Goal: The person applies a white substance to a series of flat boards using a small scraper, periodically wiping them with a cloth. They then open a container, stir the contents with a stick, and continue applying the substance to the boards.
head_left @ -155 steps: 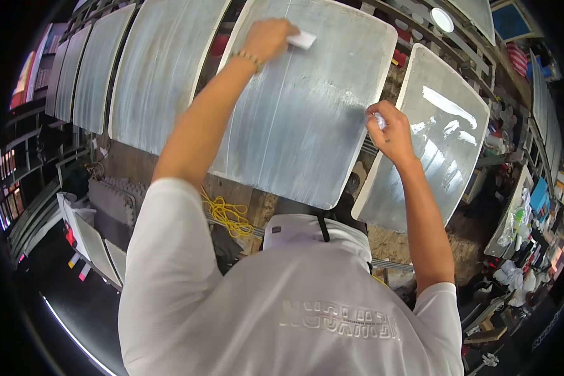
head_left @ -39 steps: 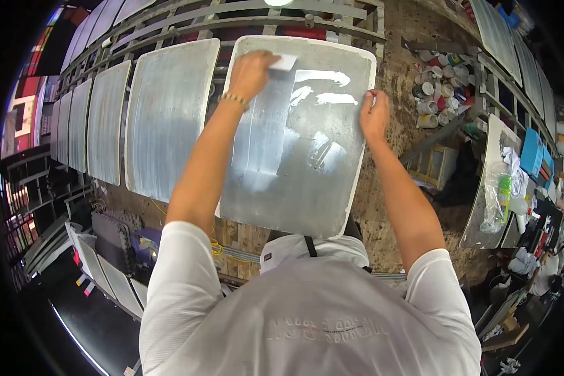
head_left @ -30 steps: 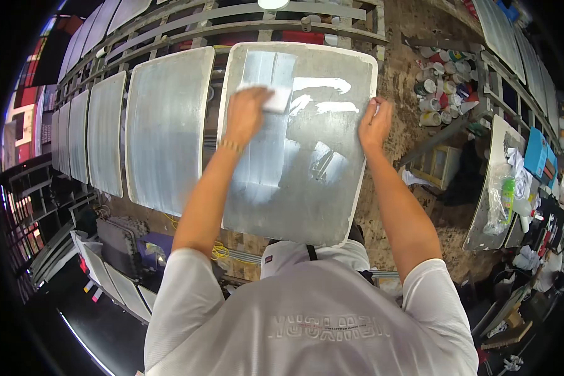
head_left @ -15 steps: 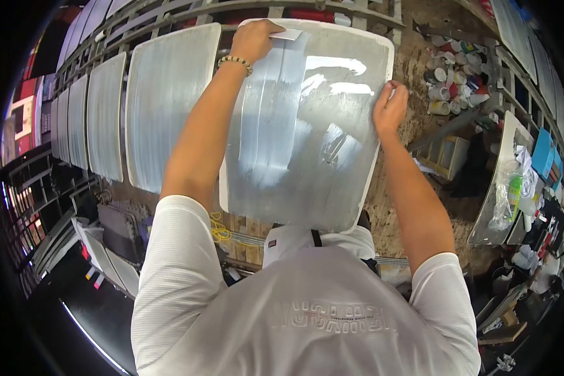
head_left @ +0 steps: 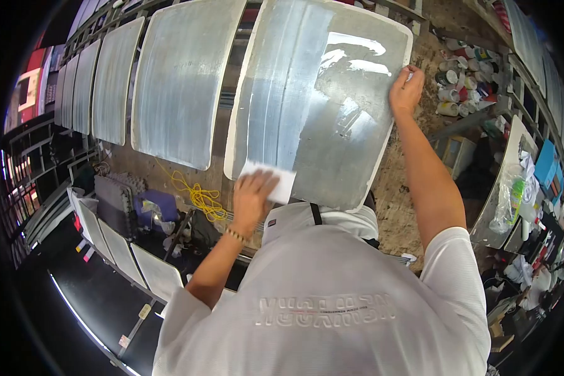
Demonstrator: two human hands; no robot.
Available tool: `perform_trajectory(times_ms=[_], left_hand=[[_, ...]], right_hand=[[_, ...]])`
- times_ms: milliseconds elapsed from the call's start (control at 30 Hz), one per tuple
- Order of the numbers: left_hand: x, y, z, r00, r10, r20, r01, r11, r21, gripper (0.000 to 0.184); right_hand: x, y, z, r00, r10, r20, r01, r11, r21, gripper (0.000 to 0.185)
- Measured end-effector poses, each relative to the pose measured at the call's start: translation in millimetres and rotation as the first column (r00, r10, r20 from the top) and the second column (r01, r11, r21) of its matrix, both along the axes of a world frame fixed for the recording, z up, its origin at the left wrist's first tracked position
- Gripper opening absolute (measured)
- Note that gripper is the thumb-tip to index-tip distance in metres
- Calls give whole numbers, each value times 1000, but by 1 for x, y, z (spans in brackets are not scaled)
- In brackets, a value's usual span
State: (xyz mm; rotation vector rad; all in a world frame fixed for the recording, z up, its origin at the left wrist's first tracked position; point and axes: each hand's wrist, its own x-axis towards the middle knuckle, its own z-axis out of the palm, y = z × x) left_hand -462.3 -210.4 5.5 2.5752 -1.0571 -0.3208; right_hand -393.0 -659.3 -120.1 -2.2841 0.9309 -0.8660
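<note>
Left hand [head_left: 253, 197] now sweeping down to panel's [head_left: 335, 153] near end | its grip holding card [head_left: 284, 185] | right hand [head_left: 407, 94] touching side edge, grip unclear

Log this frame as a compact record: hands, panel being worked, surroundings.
left hand: on white flat tool, near panel's lower left
right hand: fingers at panel's right edge; grip unclear
panel: pale streaked band on left, white patches upper right
left of panel: row of similar panels
floor: yellow cord lower left; jumbled containers right
</note>
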Motion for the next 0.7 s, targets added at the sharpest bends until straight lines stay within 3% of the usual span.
perform_trajectory(times_ms=[100,167,300,367,433,500,600,700], left_hand=[[4,1,18,994,-33,-102,36,999,22,45],[47,-23,17,992,-71,-104,63,995,-73,42],[159,-148,-14,973,-150,177,202,922,-331,40],[211,-220,-31,961,-120,250,199,926,-321,37],[255,-280,-42,941,-109,320,201,942,-270,36],[284,-316,-52,940,-93,328,159,970,-183,35],[284,-321,-57,969,-76,236,113,983,-147,35],[234,-279,-54,973,-121,198,154,974,-164,37]], right_hand=[[2,0,3,1000,-11,-12,10,1000,-17,28],[2,-1,-2,1000,-5,-22,5,1000,0,29],[0,-9,-4,998,58,-13,-57,995,76,31],[-4,-15,6,998,50,-48,-45,994,102,31],[-9,-29,13,970,206,-129,-163,944,285,32],[-15,-43,6,967,236,-91,-212,952,222,31],[-23,-56,8,922,386,-15,-373,901,219,24],[-20,-69,11,884,468,-19,-443,849,287,24]])
